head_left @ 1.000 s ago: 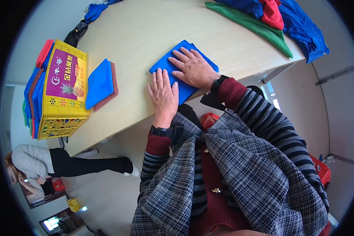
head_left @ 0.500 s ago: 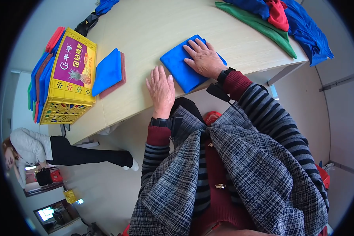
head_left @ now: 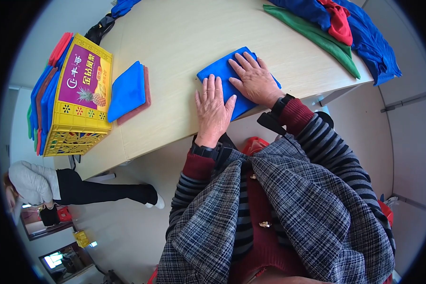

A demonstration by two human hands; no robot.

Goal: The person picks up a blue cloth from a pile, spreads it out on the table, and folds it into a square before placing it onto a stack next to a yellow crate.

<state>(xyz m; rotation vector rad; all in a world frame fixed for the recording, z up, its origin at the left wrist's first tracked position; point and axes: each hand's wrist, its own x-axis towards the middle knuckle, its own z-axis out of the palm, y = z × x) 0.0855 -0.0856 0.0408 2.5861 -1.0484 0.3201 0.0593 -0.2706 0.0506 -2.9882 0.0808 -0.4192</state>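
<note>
A folded blue cloth (head_left: 227, 64) lies flat at the near edge of the table. On its right part rests my right hand (head_left: 256, 81), palm down with the fingers spread. My left hand (head_left: 212, 111) lies over the cloth's left side, fingers stretched out and thumb apart, its fingertips on the blue fabric. Both hands cover much of the cloth, so its middle shows only in part. Left of it, a second folded blue cloth (head_left: 127, 90) lies on top of a folded brown cloth (head_left: 147, 87).
A yellow plastic crate (head_left: 80, 123) holding several folded coloured cloths (head_left: 46, 94) stands at the table's left end. At the far right lie a green cloth (head_left: 312, 42), a red cloth (head_left: 340, 29) and loose blue cloths (head_left: 371, 45). A person (head_left: 33, 182) is beyond the table's left side.
My left hand has moved right, from the table beside the cloth onto its left side. My right hand stays on the cloth, and the view has shifted slightly.
</note>
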